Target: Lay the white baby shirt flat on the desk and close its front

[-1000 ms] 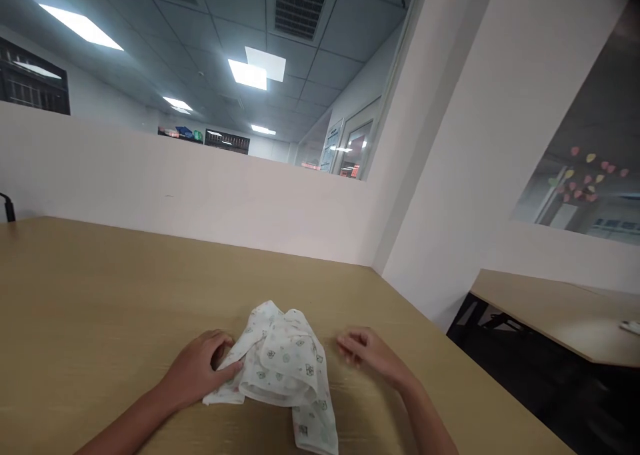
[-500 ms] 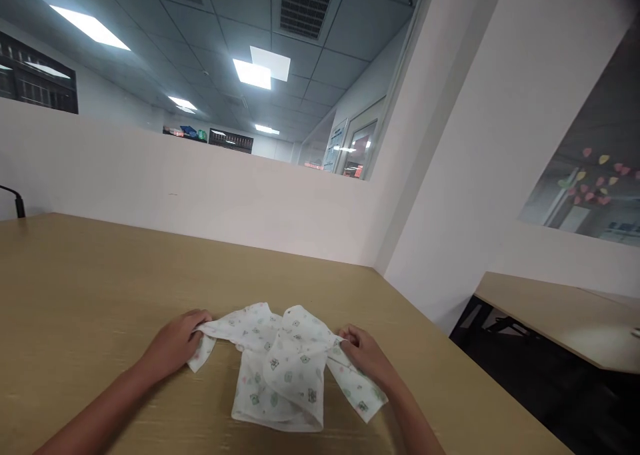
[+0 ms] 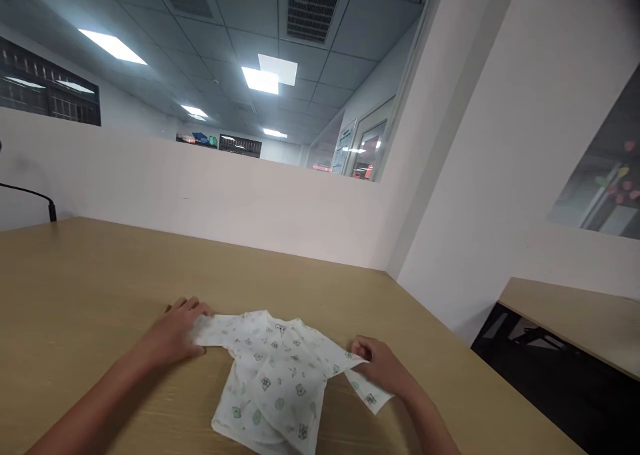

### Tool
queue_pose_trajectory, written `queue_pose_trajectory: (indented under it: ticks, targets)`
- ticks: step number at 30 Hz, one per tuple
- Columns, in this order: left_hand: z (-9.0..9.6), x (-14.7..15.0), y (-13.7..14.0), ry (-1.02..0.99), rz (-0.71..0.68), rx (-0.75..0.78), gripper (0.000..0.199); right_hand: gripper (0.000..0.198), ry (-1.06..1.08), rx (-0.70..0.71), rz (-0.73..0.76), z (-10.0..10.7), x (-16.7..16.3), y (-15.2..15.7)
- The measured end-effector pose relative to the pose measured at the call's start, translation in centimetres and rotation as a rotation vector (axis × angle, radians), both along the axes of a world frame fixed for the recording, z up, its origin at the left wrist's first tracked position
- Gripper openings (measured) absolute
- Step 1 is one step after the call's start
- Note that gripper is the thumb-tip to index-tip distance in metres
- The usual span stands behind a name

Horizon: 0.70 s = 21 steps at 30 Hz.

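Observation:
A small white wrap-front baby shirt [image 3: 277, 382] with a green and grey animal print lies front up, its neckline away from me. At its left sleeve end is my left hand [image 3: 175, 332], fingers and thumb spread apart on either side of the cuff; part of this spot is blurred. My right hand [image 3: 380, 365] is closed on the other sleeve partway along, pinching it and lifting it a little. The cuff end of that sleeve hangs folded back below the right hand. The shirt's bottom hem reaches the lower edge of the view.
The shirt lies on a wooden table [image 3: 150, 262]. A low white partition [image 3: 250, 202] stands along its far side, and a white wall rises on the right. Another table [image 3: 575, 315] stands at the right. A black cable [image 3: 52, 210] is at the far left.
The shirt's body has spread flatter, and its neckline now shows. Its left sleeve has straightened out as my left hand's fingers spread. My right hand has moved slightly right with its sleeve.

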<state>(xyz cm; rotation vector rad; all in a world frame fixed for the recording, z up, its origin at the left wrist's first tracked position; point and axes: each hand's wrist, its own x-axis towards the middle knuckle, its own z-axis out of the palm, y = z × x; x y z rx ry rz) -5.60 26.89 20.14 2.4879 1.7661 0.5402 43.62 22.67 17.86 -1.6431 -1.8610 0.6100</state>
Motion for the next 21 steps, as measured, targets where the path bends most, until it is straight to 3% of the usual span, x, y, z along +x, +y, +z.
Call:
queue_pose_trajectory:
  ticks: [2,5,9,11,16,19,21]
  targets:
    - [-0.8,0.2,-0.1,-0.052,-0.071,-0.086,0.049,0.01,-0.031,-0.012,0.012,0.0,0.2,-0.1]
    - [-2.9,1.5,0.1,-0.12,-0.109,-0.108,0.044,0.009,-0.102,-0.018,0.028,-0.1,0.3,0.0]
    - [-5.5,2.9,1.3,-0.154,-0.038,-0.039,0.037,0.005,-0.189,0.287,-0.113,0.7,0.5,0.5]
    - [-6.1,3.0,1.8,-0.165,-0.021,-0.014,0.034,0.003,-0.232,0.366,-0.142,1.5,1.1,0.1]
    - [-6.1,2.8,1.9,-0.116,-0.006,0.021,0.031,0.028,-0.243,0.15,-0.059,2.8,2.8,-1.7]
    - [-6.0,3.0,1.6,-0.063,0.026,0.047,0.033,0.046,-0.202,0.15,-0.088,2.1,2.7,-1.6]
    - [-6.2,3.2,1.4,-0.042,0.047,0.049,0.038,0.06,-0.2,0.034,-0.096,0.9,2.1,-1.0]
